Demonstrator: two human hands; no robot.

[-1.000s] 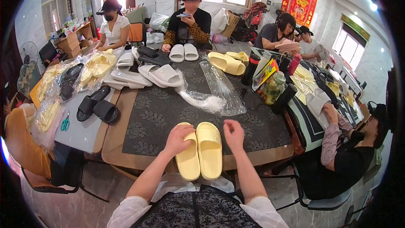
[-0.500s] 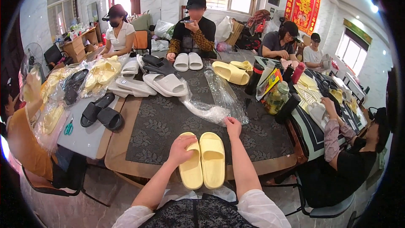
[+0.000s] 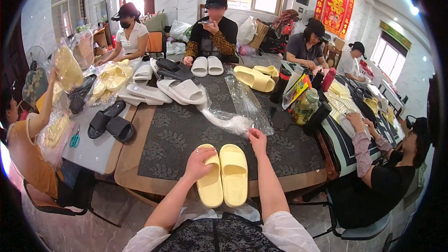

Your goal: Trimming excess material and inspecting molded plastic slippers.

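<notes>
A pair of yellow slide slippers (image 3: 234,179) lies side by side at the table's near edge, toes pointing away from me. My left hand (image 3: 200,163) is closed over the strap of the left slipper. Ahead and to the right, my right hand (image 3: 256,142) pinches the near end of a crumpled clear plastic bag (image 3: 231,122). This bag lies on the dark patterned mat (image 3: 186,133). Another flat strip of clear plastic (image 3: 245,98) lies alongside it.
Grey-white slippers (image 3: 182,91) and black slippers (image 3: 112,121) sit to the left, near teal scissors (image 3: 74,139). Yellow slippers (image 3: 254,79) lie farther back. Dark bottles (image 3: 318,119) and a jar (image 3: 305,107) stand at right. Several people sit around the tables.
My hands and the yellow slippers stay nearly as they were. On the left, a person's arm and bagged yellow slippers have moved up and right. The person at right has shifted their hands.
</notes>
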